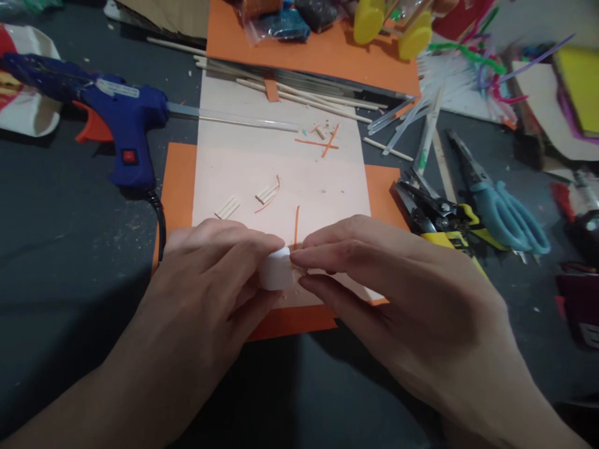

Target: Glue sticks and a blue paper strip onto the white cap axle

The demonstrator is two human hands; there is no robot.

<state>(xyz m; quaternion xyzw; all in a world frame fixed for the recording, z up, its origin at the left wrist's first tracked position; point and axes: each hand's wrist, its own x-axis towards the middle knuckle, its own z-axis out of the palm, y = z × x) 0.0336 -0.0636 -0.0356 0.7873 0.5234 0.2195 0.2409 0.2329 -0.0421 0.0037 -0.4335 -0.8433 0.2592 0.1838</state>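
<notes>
Over the near part of the white sheet (234, 156), my left hand (201, 280) is closed around a small white rounded piece (275, 270), possibly a cap or rolled paper. My right hand (402, 293) pinches a small pale wooden piece (299, 270) against its right end; the fingers hide most of it. A thin orange strip (296, 226) stands out just beyond the fingertips. Two little bundles of cut wooden sticks lie past my left hand: one bundle (228, 207) nearer, another bundle (267, 191) beside a curled orange strip.
A blue glue gun (126, 125) with a clear glue stick lies at left, its cord trailing toward me. Wooden sticks (309, 96) and orange card (313, 53) are behind. At right sit yellow-handled pliers (442, 212), blue-handled scissors (510, 215) and pipe cleaners (491, 68).
</notes>
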